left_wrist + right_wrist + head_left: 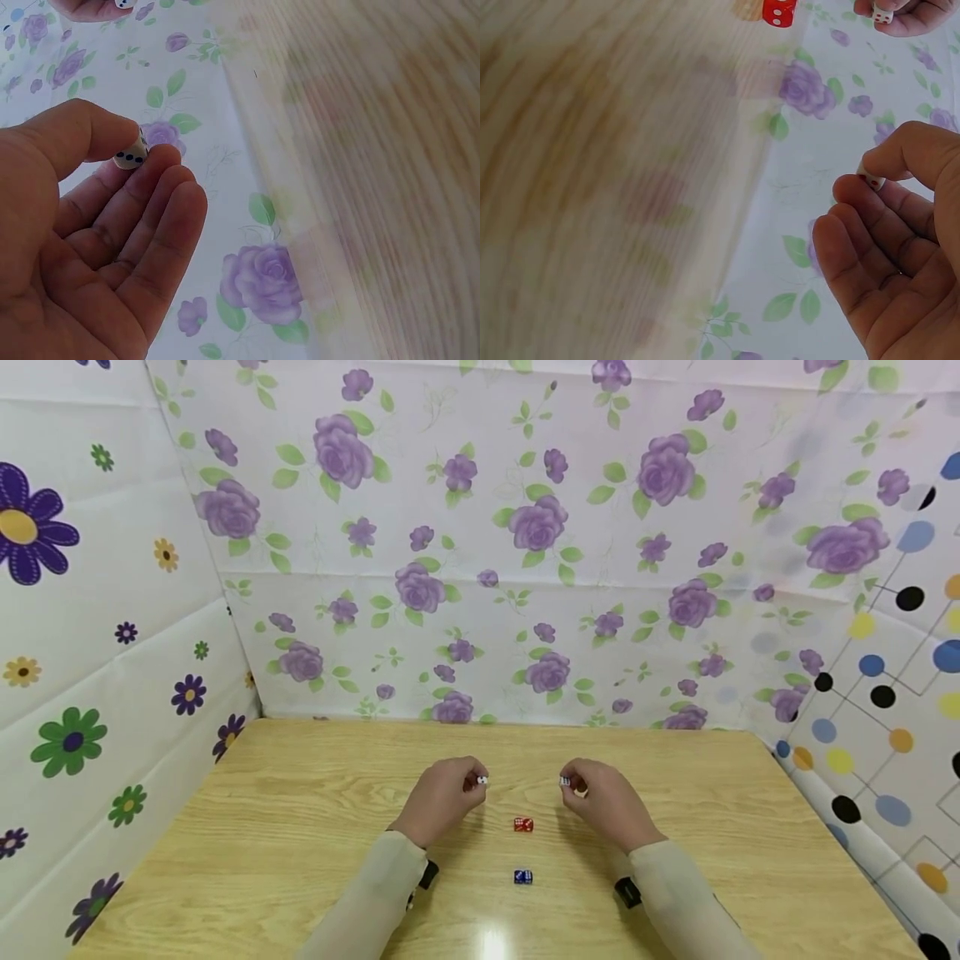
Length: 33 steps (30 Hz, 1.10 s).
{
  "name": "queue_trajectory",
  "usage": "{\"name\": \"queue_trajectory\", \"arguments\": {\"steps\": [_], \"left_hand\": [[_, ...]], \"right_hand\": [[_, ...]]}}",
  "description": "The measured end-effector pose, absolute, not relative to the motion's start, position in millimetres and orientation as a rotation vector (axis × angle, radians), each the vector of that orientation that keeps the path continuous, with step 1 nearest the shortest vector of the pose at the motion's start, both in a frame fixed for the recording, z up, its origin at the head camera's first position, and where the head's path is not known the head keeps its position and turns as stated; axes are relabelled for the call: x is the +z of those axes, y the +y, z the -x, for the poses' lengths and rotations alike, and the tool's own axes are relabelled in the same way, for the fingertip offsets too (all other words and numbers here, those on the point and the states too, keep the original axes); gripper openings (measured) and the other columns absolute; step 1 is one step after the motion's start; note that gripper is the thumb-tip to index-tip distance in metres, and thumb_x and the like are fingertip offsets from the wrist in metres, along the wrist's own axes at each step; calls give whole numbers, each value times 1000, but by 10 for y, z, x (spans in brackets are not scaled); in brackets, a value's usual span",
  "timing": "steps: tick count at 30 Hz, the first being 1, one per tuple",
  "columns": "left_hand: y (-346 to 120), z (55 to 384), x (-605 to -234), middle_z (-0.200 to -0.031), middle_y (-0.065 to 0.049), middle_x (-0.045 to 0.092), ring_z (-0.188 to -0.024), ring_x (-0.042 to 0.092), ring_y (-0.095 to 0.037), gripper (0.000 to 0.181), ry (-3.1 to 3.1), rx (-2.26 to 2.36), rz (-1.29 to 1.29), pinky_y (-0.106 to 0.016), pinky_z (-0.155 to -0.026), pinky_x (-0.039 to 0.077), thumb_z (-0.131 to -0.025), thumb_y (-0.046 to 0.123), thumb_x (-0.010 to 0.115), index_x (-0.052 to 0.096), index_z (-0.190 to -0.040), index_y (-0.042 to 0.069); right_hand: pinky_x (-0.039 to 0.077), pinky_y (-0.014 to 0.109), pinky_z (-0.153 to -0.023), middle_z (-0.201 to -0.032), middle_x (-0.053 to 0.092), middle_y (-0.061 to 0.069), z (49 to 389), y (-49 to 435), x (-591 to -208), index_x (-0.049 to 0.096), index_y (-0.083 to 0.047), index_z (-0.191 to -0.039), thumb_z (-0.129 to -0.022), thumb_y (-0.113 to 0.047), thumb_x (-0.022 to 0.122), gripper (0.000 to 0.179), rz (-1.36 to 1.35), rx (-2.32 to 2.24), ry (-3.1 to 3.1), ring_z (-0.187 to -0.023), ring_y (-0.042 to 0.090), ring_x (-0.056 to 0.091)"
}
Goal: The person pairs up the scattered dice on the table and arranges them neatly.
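Note:
My left hand (441, 795) pinches a white die (131, 156) between thumb and fingertip; dark pips show on it in the left wrist view. Opposite, my right hand (609, 800) pinches another white die (870, 178), its red pips partly covered by the fingertips. Both hands are over the far half of the table, a gap between them. Two red dice (523, 825) sit side by side on the wood, nearer than the hands and midway between them. Closer still lies a side-by-side pair of blue dice (522, 877).
The wooden table (300, 827) has a glossy top. Behind it hangs a cloth (480, 635) with purple roses. A flowered cloth (112, 677) stands at the left, a dotted one (862, 710) at the right.

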<state>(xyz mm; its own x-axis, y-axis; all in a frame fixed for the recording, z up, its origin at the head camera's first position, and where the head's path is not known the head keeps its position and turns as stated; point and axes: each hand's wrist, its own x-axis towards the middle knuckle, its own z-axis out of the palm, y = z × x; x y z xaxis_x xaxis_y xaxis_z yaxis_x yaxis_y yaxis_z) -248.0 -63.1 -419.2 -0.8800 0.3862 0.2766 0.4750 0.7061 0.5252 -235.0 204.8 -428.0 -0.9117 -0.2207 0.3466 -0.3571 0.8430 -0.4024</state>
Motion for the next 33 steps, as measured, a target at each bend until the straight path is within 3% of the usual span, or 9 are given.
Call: {"name": "queue_trajectory", "arguments": {"steps": [14,24,33], "left_hand": [[-632,2565,-4179,-92,4,64,-78,58,-8,13,-2838,-832,706,-26,-66,49,-90,21,65,69,-101,15],[-565,2719,-4245,-87,7,64,-76,56,-9,8,-2920,-774,700,-29,-70,48,-87,18,69,70,-94,15],[-447,2765,-4215,-77,6,57,-68,52,-12,7,-2943,-747,754,-31,-64,45,-83,13,72,68,-89,13]], "right_hand": [[49,29,-66,-87,61,-7,2384,2031,-4229,65,-20,-93,-86,-19,69,8,-462,557,-2731,-77,9,56],[45,29,-64,-79,60,-8,2519,1959,-4328,63,-18,-88,-85,-19,70,7,-420,533,-2900,-69,7,53],[46,30,-65,-77,59,-7,2610,1913,-4341,64,-19,-82,-82,-17,73,9,-497,519,-2917,-70,8,52]]}}
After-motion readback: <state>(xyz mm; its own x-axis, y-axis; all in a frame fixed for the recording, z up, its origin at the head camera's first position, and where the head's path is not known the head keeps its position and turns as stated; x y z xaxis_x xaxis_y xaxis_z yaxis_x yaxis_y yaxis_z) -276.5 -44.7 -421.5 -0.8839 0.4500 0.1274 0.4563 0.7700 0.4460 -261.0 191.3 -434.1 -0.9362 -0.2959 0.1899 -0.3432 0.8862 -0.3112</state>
